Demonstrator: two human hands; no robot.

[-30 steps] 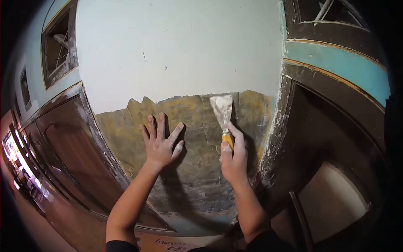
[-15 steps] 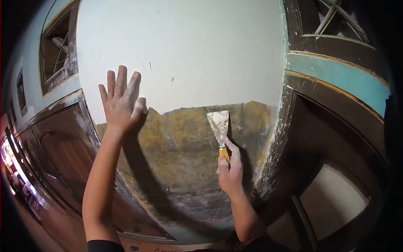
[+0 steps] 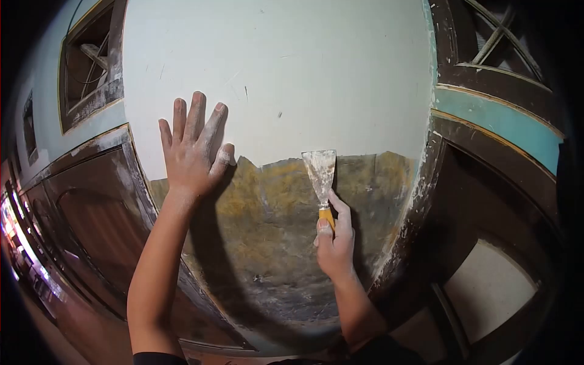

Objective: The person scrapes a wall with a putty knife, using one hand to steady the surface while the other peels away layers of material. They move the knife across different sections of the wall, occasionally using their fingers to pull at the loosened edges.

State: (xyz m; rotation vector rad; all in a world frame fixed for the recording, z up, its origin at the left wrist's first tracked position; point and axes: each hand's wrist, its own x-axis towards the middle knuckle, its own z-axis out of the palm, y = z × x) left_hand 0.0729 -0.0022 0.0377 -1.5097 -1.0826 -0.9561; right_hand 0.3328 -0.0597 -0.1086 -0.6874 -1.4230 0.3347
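Observation:
My left hand lies against the white-painted wall, fingers spread and dusted with white. In my right hand is a putty knife with a yellow handle, gripped with the thumb in front and a finger stretched along it. White smears cover its metal blade, which points upward. The blade's wide end reaches the ragged edge where the white coating stops. Below that edge lies a bare, yellow-brown and grey patch of wall. Whether the blade touches the wall is hard to tell.
Dark wooden doors stand on the left and right, with framed openings above. The right door frame's edge is flaked with white. A turquoise band crosses the wall at right. Bright light enters at far left.
The view has shifted, so the wall and my left hand appear farther right. The putty knife has moved up slightly to the lower edge of the white coating. Both hands keep their poses.

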